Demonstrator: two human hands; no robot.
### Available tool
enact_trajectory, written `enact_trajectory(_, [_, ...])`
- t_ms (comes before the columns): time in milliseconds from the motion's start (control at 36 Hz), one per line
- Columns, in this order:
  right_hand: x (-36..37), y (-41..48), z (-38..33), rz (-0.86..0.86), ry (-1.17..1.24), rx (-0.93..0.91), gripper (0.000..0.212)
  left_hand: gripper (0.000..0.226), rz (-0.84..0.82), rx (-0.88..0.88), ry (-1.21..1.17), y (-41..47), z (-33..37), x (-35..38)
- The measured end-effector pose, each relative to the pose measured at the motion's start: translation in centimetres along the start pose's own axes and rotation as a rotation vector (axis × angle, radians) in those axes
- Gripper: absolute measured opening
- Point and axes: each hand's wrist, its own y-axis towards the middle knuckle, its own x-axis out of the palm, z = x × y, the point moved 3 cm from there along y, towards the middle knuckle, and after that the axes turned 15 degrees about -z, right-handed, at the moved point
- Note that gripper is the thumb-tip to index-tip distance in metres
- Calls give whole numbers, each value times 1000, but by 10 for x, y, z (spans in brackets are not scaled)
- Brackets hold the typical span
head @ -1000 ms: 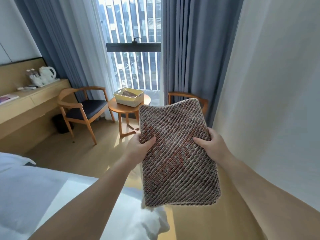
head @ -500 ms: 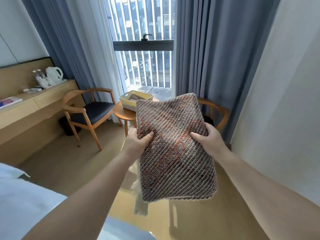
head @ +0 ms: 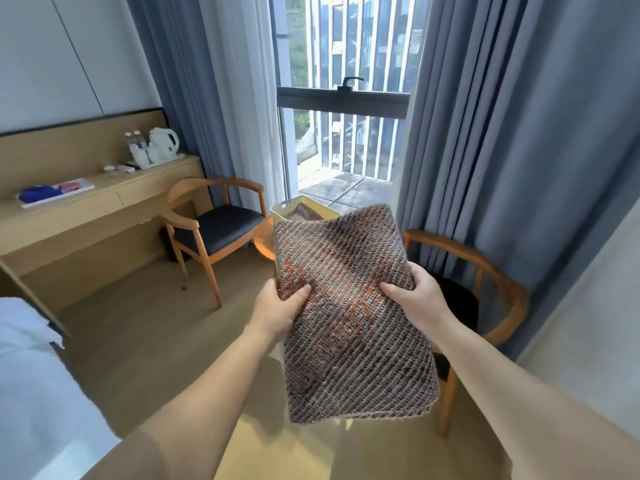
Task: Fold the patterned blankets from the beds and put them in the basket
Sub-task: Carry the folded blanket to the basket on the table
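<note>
A folded patterned blanket (head: 349, 327), brown and grey knit with orange flecks, is held flat in front of me. My left hand (head: 277, 311) grips its left edge, thumb on top. My right hand (head: 417, 299) grips its right edge the same way. Behind the blanket's far edge, the pale yellow basket (head: 282, 210) stands on a small round wooden table (head: 264, 242), mostly hidden by the blanket. Another folded patterned blanket (head: 304, 213) lies inside the basket.
A wooden chair (head: 214, 226) with a dark seat stands left of the table, another wooden chair (head: 485, 289) to the right. A long wooden desk (head: 86, 209) with a kettle runs along the left wall. White bed linen (head: 31, 382) fills the lower left. Blue curtains (head: 519, 133) frame the window.
I have walked away from the bed toward the window. The basket, table and chairs are closer and the blanket now covers most of the basket. Both hands keep the same grip.
</note>
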Motion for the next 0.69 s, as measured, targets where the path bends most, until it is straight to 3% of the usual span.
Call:
enact_trajectory(222, [2, 99, 10, -38, 24, 4, 40, 53, -5, -39, -18, 94, -19, -25])
enact_trajectory(444, [11, 230, 6, 31, -97, -9, 32, 44, -64, 18, -164, 216, -14, -63])
enact_trajectory(583, [16, 304, -6, 67, -98, -5, 43, 34, -90, 67, -123, 285, -2, -99])
enact_trajectory(694, [22, 349, -8, 69, -51, -9, 39, 40, -83, 58, -73, 332, 2, -122])
